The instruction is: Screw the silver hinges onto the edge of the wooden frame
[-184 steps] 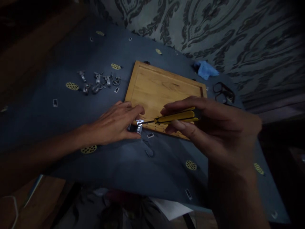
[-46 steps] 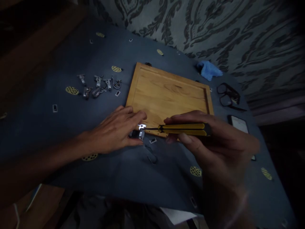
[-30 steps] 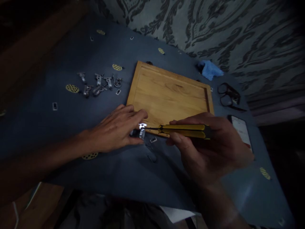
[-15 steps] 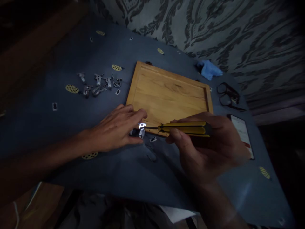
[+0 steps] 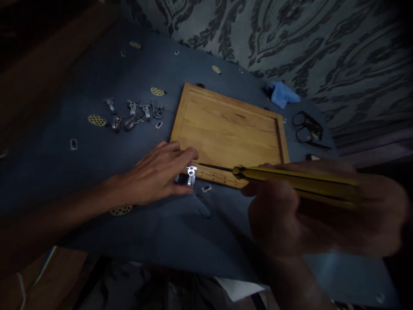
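A wooden panel (image 5: 226,129) lies flat on a blue patterned cloth (image 5: 80,163). A shiny metal hinge (image 5: 191,174) sits at the panel's near left corner. My left hand (image 5: 158,174) rests on the cloth with its fingertips pinching the hinge in place. My right hand (image 5: 322,215), blurred by motion, is closed round a yellow-handled screwdriver (image 5: 297,183). The screwdriver's dark shaft lies along the panel's near edge, its tip a short way right of the hinge.
Several loose metal hinges (image 5: 134,114) lie on the cloth left of the panel. A blue rag (image 5: 281,93) and black glasses (image 5: 306,128) sit at the far right. The cloth hangs over the table's near edge. A patterned wall rises behind.
My right hand has pulled the screwdriver to the right, away from the hinge, and is now blurred. My left hand stays on the hinge.
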`<state>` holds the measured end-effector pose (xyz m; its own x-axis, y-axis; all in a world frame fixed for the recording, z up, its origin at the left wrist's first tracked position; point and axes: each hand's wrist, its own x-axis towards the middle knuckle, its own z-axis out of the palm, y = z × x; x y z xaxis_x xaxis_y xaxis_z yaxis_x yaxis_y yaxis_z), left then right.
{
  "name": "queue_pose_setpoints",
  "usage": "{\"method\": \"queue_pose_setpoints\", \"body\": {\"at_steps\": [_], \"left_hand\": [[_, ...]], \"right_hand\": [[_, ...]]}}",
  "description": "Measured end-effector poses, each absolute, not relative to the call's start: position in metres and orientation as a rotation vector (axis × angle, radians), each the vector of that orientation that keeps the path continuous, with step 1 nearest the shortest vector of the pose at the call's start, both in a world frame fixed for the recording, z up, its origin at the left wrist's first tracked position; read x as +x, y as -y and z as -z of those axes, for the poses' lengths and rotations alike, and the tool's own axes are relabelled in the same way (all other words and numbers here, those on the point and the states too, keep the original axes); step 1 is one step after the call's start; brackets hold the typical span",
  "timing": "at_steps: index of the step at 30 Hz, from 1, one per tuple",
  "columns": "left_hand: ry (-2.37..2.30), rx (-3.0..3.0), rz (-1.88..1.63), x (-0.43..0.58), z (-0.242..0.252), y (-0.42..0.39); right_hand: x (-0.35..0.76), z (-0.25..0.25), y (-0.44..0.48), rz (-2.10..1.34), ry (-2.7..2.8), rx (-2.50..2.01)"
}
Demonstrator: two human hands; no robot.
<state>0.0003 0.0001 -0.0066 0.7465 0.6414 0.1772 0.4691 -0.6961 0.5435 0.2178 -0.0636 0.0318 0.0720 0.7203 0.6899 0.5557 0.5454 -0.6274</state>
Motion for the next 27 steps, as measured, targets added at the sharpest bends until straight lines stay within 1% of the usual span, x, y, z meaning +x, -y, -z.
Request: {"method": "queue_pose_setpoints", "body": {"at_steps": [2, 4, 13, 20, 27], "left_hand": [[-0.841, 2.473, -0.48, 0.0, 0.007, -0.001], [-0.835, 2.481, -0.482, -0.001, 0.008, -0.001], [-0.835, 2.498, -0.513, 0.001, 0.008, 0.001], [-0.841, 2.476, -0.521, 0.001, 0.007, 0.002], [-0.844, 2.486, -0.531, 0.001, 0.006, 0.002]], "right_hand": [[0.218, -0.035, 0.064, -0.019, 1.589, -1.101], [0.215, -0.034, 0.061, 0.039, 1.595, -1.051], [0.214, -0.019, 0.055, -0.118, 1.641, -0.957], [0.213, -0.017, 0.055, -0.068, 1.639, -0.988], [0.214, -0.019, 0.056, -0.15, 1.653, -0.988]]}}
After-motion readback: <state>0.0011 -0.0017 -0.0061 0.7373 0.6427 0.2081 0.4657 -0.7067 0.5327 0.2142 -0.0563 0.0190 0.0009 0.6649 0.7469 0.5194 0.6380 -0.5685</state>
